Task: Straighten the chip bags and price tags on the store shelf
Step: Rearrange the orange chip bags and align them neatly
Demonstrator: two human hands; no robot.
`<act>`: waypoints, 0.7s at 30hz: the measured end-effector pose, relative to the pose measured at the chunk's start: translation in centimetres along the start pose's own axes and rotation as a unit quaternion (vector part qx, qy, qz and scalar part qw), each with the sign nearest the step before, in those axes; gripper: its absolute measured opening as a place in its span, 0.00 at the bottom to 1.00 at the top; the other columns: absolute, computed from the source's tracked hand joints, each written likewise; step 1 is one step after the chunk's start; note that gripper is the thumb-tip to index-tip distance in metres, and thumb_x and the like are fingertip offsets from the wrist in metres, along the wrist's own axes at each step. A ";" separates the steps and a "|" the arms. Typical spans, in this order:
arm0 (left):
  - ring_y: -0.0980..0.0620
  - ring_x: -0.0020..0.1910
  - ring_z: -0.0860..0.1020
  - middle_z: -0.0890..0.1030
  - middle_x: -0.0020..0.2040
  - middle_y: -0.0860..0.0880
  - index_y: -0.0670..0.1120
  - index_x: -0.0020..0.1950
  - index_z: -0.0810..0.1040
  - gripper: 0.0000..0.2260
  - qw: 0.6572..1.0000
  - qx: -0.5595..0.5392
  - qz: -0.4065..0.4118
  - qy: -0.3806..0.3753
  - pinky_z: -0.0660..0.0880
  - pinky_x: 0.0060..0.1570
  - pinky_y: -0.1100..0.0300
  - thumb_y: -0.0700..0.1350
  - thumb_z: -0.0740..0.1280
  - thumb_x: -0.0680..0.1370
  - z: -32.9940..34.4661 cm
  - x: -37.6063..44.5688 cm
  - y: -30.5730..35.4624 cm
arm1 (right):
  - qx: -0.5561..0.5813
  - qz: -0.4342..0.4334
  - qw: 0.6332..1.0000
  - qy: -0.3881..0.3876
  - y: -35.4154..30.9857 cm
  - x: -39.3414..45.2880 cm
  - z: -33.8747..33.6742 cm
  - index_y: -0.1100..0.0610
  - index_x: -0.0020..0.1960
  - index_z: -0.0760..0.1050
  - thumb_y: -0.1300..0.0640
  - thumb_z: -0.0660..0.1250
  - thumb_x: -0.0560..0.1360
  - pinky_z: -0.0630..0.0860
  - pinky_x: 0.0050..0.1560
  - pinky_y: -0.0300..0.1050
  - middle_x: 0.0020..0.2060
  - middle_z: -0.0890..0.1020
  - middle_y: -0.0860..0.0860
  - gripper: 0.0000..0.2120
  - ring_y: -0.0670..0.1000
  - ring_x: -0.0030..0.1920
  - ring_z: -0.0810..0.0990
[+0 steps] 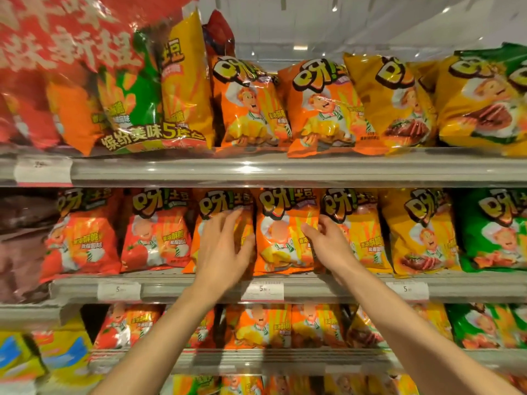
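On the middle shelf an orange chip bag (281,243) stands upright between my two hands. My right hand (328,240) grips its right edge, thumb on the front and fingers curled behind. My left hand (225,249) lies with spread fingers flat on the neighbouring orange bag (212,208), thumb at the gap between the two bags. White price tags (262,290) sit in the shelf rail (342,289) below; another tag (119,290) is to the left and a third tag (407,290) to the right.
Red-orange bags (154,232) stand to the left; yellow bags (419,229) and green bags (493,229) stand to the right. The upper shelf holds leaning orange bags (319,109) and a large multipack (148,92). More bags fill the lower shelves.
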State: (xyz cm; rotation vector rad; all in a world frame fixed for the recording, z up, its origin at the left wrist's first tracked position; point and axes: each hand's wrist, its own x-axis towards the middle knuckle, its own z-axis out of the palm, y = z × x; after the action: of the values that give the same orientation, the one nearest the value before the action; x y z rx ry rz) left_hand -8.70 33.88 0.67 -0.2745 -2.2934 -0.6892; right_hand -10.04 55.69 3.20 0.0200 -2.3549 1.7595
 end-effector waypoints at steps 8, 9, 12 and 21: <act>0.40 0.79 0.52 0.57 0.79 0.38 0.51 0.78 0.62 0.31 0.989 0.137 0.020 -0.055 0.55 0.76 0.43 0.66 0.50 0.80 0.9 -0.7 -4.6 | -0.049 -0.010 0.998 0.046 1.0 -0.1 -0.2 0.53 0.79 0.57 0.49 0.59 0.83 0.63 0.72 0.50 0.75 0.68 0.52 0.27 0.55 0.75 0.65; 0.41 0.80 0.50 0.55 0.80 0.40 0.51 0.79 0.60 0.31 0.990 0.128 0.024 -0.058 0.53 0.76 0.44 0.66 0.49 0.80 0.8 -0.8 -4.8 | -0.050 -0.005 0.998 0.046 1.0 0.0 0.1 0.53 0.79 0.56 0.49 0.59 0.83 0.62 0.74 0.52 0.76 0.66 0.52 0.27 0.55 0.75 0.64; 0.46 0.80 0.43 0.47 0.81 0.43 0.54 0.80 0.55 0.32 0.992 0.105 0.016 -0.075 0.49 0.77 0.46 0.68 0.46 0.80 0.7 -1.0 -5.3 | -0.063 0.001 0.997 0.049 1.3 0.3 0.9 0.53 0.80 0.53 0.48 0.56 0.83 0.58 0.76 0.54 0.78 0.62 0.52 0.28 0.55 0.78 0.60; 0.41 0.78 0.51 0.56 0.78 0.40 0.54 0.77 0.62 0.28 0.993 0.114 0.014 -0.030 0.53 0.75 0.41 0.65 0.55 0.80 0.6 -0.5 -4.4 | -0.101 -0.027 0.986 0.129 1.9 1.0 2.0 0.59 0.78 0.55 0.51 0.54 0.84 0.64 0.71 0.53 0.75 0.66 0.58 0.25 0.59 0.74 0.65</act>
State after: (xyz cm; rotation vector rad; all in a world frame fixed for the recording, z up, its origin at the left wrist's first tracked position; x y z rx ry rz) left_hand -10.35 30.50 -1.76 -0.2207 -2.3952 -0.4046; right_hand -11.58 54.44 1.01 -0.1630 -2.3048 1.3960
